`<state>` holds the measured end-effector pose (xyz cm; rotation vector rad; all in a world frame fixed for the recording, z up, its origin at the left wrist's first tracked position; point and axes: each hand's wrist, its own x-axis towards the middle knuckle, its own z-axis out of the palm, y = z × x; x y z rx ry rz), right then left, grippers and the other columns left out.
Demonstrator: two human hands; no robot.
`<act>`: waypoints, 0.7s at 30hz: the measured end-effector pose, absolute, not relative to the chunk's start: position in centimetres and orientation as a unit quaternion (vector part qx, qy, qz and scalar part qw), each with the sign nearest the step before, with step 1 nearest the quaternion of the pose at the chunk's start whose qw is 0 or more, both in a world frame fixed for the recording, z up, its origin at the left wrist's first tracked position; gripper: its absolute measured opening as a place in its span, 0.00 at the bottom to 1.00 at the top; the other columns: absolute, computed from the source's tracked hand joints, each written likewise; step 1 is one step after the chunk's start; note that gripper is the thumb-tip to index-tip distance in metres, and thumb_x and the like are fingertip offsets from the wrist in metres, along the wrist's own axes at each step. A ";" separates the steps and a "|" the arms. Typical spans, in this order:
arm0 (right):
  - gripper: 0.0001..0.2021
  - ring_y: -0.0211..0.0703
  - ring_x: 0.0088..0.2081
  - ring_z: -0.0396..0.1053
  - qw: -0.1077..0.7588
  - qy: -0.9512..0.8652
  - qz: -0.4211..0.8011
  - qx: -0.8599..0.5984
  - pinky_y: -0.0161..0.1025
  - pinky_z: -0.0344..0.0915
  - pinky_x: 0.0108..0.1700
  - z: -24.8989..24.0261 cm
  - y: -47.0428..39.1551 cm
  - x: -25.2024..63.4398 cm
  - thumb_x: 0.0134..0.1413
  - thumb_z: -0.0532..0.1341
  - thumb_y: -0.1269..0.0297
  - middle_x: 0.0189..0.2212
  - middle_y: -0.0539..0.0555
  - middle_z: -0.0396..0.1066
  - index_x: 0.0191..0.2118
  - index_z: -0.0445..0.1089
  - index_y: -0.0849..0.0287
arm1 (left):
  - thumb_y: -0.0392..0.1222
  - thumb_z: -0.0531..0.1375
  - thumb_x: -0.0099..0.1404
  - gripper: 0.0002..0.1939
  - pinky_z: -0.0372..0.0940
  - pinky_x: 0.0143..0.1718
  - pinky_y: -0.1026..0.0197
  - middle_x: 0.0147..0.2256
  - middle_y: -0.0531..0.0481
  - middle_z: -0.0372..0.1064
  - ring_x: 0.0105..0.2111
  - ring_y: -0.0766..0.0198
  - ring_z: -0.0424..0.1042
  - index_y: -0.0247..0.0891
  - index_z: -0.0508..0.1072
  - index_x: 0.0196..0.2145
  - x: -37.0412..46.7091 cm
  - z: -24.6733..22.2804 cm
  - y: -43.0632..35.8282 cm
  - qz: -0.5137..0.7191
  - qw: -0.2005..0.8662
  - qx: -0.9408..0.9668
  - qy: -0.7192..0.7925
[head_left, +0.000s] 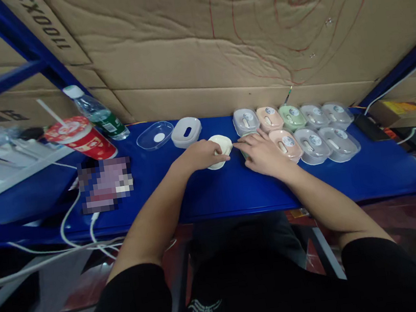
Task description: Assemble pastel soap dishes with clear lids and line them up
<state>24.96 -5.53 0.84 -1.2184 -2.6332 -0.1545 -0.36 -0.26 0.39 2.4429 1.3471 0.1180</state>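
Cardboard sheet (162, 54) stood behind blue table (236, 193). Lidded boxes (310, 147) sat in two rows, right side. Right hand (262, 153) lay over a pale-green container (245, 153), index finger extended; grasp or mere rest, could not tell. Left hand (204, 155) gripped the cream piece (222, 143), thumb on top, at table centre, near the white tub (179, 135) and clear lid (146, 136).
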 end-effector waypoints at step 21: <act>0.20 0.61 0.63 0.73 0.116 -0.952 0.041 -0.282 0.59 0.68 0.64 -2.0 -6.4 21.9 0.72 0.64 0.65 0.61 0.66 0.76 0.66 0.74 0.59 | 0.60 0.68 0.67 0.34 0.60 0.66 0.38 0.66 0.32 0.69 0.65 0.33 0.66 0.38 0.78 0.63 -4.1 0.9 1.1 0.168 -0.001 0.755 0.634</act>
